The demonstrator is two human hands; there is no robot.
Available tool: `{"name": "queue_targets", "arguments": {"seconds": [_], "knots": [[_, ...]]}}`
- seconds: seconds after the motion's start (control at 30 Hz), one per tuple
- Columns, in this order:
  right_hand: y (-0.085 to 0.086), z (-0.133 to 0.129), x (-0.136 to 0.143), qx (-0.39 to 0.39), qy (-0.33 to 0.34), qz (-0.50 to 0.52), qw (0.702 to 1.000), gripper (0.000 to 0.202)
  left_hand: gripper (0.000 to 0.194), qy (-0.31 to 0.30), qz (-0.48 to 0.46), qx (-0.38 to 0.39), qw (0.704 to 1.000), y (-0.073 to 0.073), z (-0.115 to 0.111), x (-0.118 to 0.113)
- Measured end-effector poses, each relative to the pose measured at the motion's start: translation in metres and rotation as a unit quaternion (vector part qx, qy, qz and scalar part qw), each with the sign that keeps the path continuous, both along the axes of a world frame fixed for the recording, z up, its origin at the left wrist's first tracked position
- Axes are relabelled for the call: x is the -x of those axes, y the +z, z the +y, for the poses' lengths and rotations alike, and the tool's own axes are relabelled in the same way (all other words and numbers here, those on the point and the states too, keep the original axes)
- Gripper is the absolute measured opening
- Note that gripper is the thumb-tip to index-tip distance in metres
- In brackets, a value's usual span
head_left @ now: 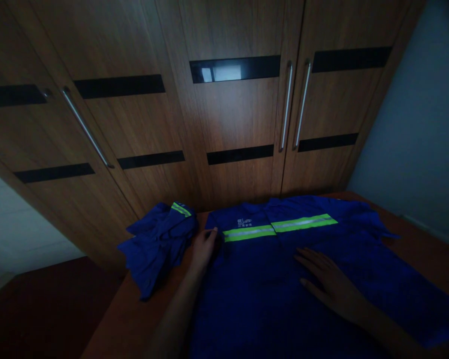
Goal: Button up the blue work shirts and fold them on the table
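A dark blue work jacket [247, 289] lies spread out, front side up, with a yellow-green and silver reflective stripe across its chest and a small white print above the stripe on the left. My left hand [205, 245] is at the jacket's left edge, fingers curled in and closed on the cloth there; the fingertips are partly hidden. Flat on the jacket's front, below the stripe, rests my right hand [327, 279] with its fingers stretched out. The right sleeve reaches out toward the lower right.
A crumpled blue garment [160, 244] with a reflective strip lies left of my left hand. Both garments are on a reddish-brown surface [112, 319]. Behind stands a wooden wardrobe [232, 114] with black bands and metal handles. A pale wall [415, 134] is at the right.
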State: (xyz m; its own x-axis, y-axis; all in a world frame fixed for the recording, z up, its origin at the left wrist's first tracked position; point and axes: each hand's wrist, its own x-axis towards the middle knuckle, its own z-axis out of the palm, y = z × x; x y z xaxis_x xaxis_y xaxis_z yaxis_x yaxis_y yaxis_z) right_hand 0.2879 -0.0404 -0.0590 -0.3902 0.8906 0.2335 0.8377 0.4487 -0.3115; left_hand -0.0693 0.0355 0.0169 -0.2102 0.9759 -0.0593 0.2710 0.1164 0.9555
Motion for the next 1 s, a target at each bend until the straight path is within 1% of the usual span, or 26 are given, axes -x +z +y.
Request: {"name": "queue_targets", "arguments": {"seconds": [0.03, 0.1, 0.13, 0.2, 0.23, 0.27, 0.33, 0.4, 0.47, 0.57, 0.63, 0.73, 0.8, 0.87, 0.93, 1.0], "knots": [[0.0, 0.0, 0.0, 0.0, -0.001, -0.002, 1.0, 0.053, 0.048, -0.002, 0.018, -0.009, 1.0, 0.004, 0.0, 0.001], [0.0, 0.0, 0.0, 0.0, -0.001, -0.01, 1.0, 0.054, 0.042, -0.012, 0.1, -0.048, 0.994, 0.018, 0.0, 0.004], [0.0, 0.0, 0.0, 0.001, -0.001, -0.013, 1.0, 0.054, 0.04, -0.019, 0.159, -0.073, 0.984, 0.027, 0.0, 0.006], [0.0, 0.0, 0.001, 0.001, -0.003, -0.016, 1.0, 0.054, 0.037, -0.033, 0.274, -0.114, 0.955, 0.047, 0.003, 0.014], [0.0, 0.0, 0.001, 0.002, -0.003, -0.016, 1.0, 0.054, 0.033, -0.038, 0.308, -0.12, 0.943, 0.056, 0.005, 0.019], [0.001, 0.0, 0.001, 0.001, -0.004, -0.016, 1.0, 0.054, 0.027, -0.042, 0.318, -0.114, 0.94, 0.064, 0.008, 0.025], [0.001, -0.001, 0.001, 0.0, -0.002, -0.015, 1.0, 0.053, 0.019, -0.055, 0.301, -0.085, 0.948, 0.075, 0.016, 0.041], [0.002, -0.001, 0.001, -0.001, 0.0, -0.01, 1.0, 0.053, 0.028, -0.061, 0.265, -0.058, 0.961, 0.078, 0.023, 0.057], [0.002, -0.001, 0.001, -0.001, 0.001, -0.003, 1.0, 0.053, 0.037, -0.049, 0.244, -0.055, 0.967, 0.077, 0.028, 0.072], [0.003, -0.001, 0.002, 0.001, -0.001, -0.003, 1.0, 0.053, 0.045, -0.029, 0.262, -0.072, 0.962, 0.073, 0.032, 0.086], [0.003, -0.001, 0.002, 0.0, -0.004, -0.005, 1.0, 0.053, 0.05, -0.036, 0.285, -0.078, 0.955, 0.073, 0.033, 0.088], [0.002, -0.001, 0.002, -0.003, -0.004, 0.001, 1.0, 0.053, 0.058, -0.066, 0.315, -0.089, 0.943, 0.076, 0.032, 0.077], [0.002, -0.001, 0.002, -0.004, -0.003, 0.005, 1.0, 0.053, 0.063, -0.102, 0.344, -0.114, 0.926, 0.078, 0.03, 0.06], [0.001, -0.001, 0.001, -0.006, -0.004, 0.005, 1.0, 0.053, 0.066, -0.151, 0.37, -0.151, 0.904, 0.078, 0.025, 0.038], [0.001, -0.001, 0.001, -0.006, -0.004, 0.002, 1.0, 0.053, 0.068, -0.216, 0.359, -0.182, 0.89, 0.074, 0.019, 0.014], [0.001, -0.001, 0.001, -0.004, -0.004, -0.003, 1.0, 0.053, 0.069, -0.273, 0.313, -0.188, 0.89, 0.065, 0.015, -0.007]]}}
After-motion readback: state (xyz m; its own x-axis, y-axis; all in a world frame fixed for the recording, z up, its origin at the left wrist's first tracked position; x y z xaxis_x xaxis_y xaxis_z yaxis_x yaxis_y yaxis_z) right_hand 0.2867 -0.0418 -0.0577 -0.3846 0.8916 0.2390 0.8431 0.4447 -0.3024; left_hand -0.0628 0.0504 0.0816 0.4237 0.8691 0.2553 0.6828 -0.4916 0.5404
